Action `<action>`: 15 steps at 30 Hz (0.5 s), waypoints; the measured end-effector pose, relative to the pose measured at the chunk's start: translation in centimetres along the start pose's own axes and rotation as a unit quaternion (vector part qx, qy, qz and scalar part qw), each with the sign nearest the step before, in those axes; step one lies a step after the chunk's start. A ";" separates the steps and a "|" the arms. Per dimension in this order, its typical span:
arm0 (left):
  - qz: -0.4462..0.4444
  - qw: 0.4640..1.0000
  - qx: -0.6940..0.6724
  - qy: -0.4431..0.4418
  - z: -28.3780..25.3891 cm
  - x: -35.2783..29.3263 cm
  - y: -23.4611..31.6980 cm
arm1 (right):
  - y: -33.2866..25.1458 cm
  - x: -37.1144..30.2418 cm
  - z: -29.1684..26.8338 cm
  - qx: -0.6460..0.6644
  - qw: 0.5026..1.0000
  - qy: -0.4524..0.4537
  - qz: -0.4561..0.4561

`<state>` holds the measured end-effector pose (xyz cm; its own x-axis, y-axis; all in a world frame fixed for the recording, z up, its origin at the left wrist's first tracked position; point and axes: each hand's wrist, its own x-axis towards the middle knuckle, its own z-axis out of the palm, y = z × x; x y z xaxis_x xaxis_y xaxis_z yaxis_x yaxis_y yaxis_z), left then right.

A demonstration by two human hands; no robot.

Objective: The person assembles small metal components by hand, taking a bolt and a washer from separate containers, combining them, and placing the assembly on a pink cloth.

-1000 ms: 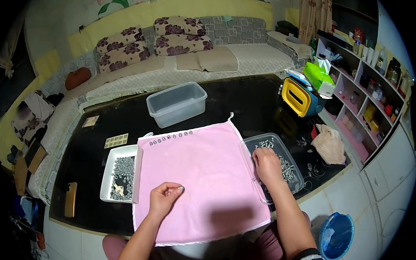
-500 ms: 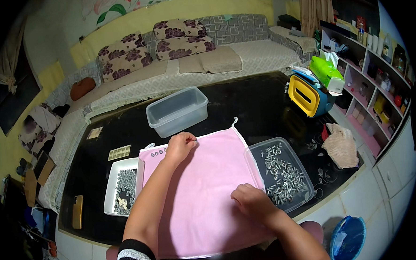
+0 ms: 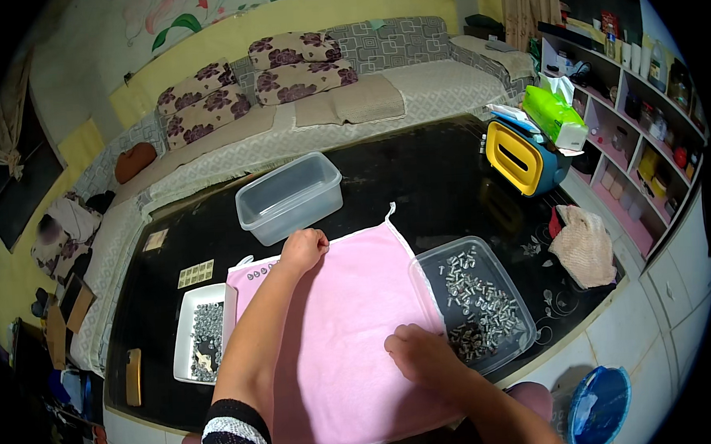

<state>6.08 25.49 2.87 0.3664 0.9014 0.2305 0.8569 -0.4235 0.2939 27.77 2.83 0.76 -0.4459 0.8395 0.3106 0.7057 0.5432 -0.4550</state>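
A pink cloth (image 3: 337, 335) with white edging lies spread on the dark table. Near its far edge my left hand (image 3: 303, 250) is closed, fingertips pinched low over the cloth; what they hold is hidden. A short row of small grey metal pieces (image 3: 259, 273) sits at the cloth's far left corner, partly behind my left hand. My right hand (image 3: 420, 353) is curled closed above the cloth's right side, its grip hidden. Beside it stands a clear shallow tray (image 3: 524, 318) of loose silver screw-like parts (image 3: 480, 300). A white tray (image 3: 182, 344) on the left holds small round metal parts (image 3: 208, 330).
An open clear plastic box (image 3: 290, 205) stands beyond the cloth. On the far right are a yellow-and-blue box (image 3: 521, 157), a green tissue pack (image 3: 555, 119) and a beige cloth (image 3: 583, 246). A phone-like gold object (image 3: 134, 377) lies at left; a blue bucket (image 3: 598, 410) is on the floor.
The whole view has shifted slightly. My left hand stays near the cloth's far edge; a small shiny piece seen at its fingertips before is now out of sight. My right hand stays closed.
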 end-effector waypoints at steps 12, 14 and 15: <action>0.047 0.993 -0.093 0.046 -6.3 -7.3 0.9 | -1.1 0.5 -1.1 0.020 0.997 0.075 -0.022; 0.030 0.995 -0.078 0.049 -9.5 -11.1 0.1 | -1.2 0.6 -1.2 0.021 0.995 0.095 -0.034; 0.023 0.996 -0.070 0.052 -11.0 -12.8 -0.6 | -1.2 0.7 -1.1 0.005 0.995 0.097 -0.032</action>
<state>-3.18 13.21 9.96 0.3580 0.8697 0.3398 0.7783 -0.4790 0.4059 27.25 2.74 2.39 -0.3748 0.7843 0.4943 0.6726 0.5970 -0.4373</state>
